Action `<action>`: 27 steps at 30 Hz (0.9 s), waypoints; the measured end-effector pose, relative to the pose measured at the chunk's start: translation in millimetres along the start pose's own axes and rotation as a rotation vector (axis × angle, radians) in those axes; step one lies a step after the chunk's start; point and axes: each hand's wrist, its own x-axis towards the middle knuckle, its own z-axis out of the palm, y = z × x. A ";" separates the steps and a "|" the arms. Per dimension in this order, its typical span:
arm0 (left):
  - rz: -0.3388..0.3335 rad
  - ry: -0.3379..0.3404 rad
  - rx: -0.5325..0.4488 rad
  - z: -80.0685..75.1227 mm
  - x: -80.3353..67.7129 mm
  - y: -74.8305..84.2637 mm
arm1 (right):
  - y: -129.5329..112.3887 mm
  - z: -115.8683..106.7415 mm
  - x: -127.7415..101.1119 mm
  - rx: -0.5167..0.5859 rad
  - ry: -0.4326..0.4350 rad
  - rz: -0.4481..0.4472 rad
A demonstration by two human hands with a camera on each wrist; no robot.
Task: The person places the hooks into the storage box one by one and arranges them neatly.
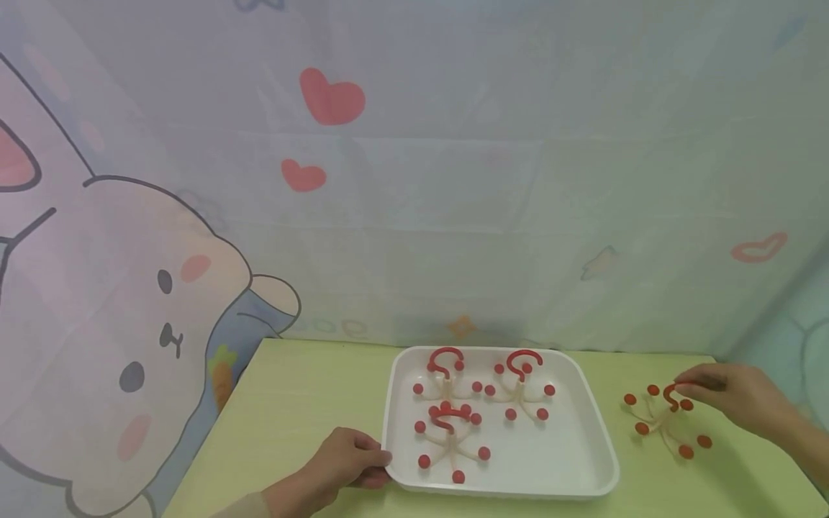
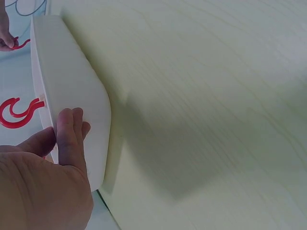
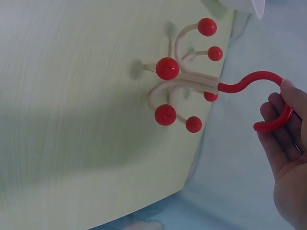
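A white tray (image 1: 586,439) sits on the pale green table (image 1: 304,403). Three cream multi-arm hooks with red ball tips lie in it: two at the back (image 1: 447,378) (image 1: 521,385), one at the front (image 1: 450,439). My left hand (image 1: 378,460) grips the tray's front left rim, fingers on the outer wall (image 2: 72,96). A fourth multi-arm hook (image 1: 667,424) stands on the table right of the tray. My right hand (image 1: 683,390) pinches its red top hook (image 3: 261,84), and its ball-tipped arms (image 3: 184,84) rest on the table.
A cartoon rabbit and heart curtain (image 1: 162,288) hangs close behind and left of the table. The table's left edge (image 1: 214,432) runs near my left hand, and its right front edge (image 3: 192,158) lies under the fourth hook.
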 end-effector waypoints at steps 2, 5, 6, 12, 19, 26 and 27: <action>-0.003 -0.001 0.003 0.2 0.3 -0.1 | 0.3 -0.9 -0.7 -0.012 0.000 -0.001; -0.005 0.000 0.004 0.4 -0.4 0.6 | 1.5 -3.0 -1.7 -0.036 0.018 -0.014; -0.005 0.001 0.005 0.5 -0.9 1.1 | 1.9 -3.6 -2.3 -0.039 0.030 -0.022; 0.004 0.000 0.001 0.9 -2.5 2.7 | -0.2 -16.2 -5.3 -0.052 0.059 -0.006; 0.002 0.000 0.003 1.7 -0.8 1.9 | -11.8 -36.1 -4.9 -0.052 0.061 0.055; -0.002 0.010 0.009 1.1 -0.3 1.4 | -36.0 -48.0 -1.2 -0.060 0.096 0.009; -0.001 0.009 0.007 1.0 -0.4 1.3 | -40.2 -49.6 -1.0 -0.056 0.102 -0.004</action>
